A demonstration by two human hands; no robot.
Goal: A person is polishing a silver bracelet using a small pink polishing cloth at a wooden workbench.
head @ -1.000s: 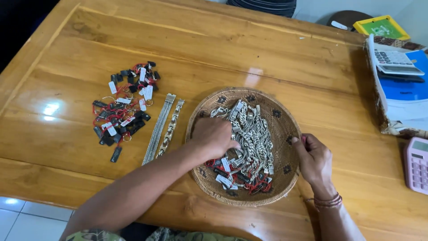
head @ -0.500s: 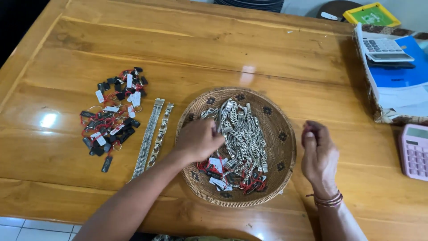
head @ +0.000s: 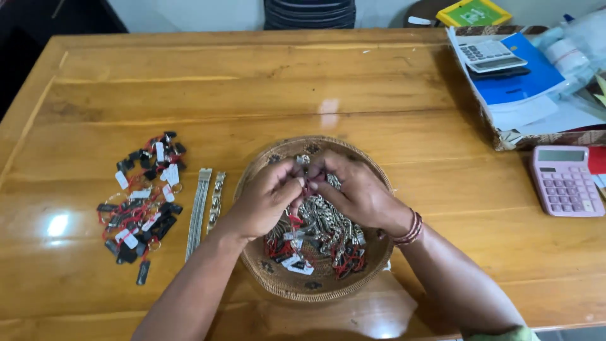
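Hands meet over the woven basket (head: 278, 287) near the table's front edge, left hand (head: 262, 202) and right hand (head: 356, 192) each in a narrow fingertip grip pinching one silver chain (head: 302, 183) between them, equally near.

Open tabletop (head: 252, 82) beyond the basket (head: 315, 287), clear pass there. Left side blocked by two chains (head: 205, 211) and tag pile (head: 142, 202). Right: calculator (head: 564, 180), box (head: 536, 136).

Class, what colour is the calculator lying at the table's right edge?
Pink calculator, seen in the head view.
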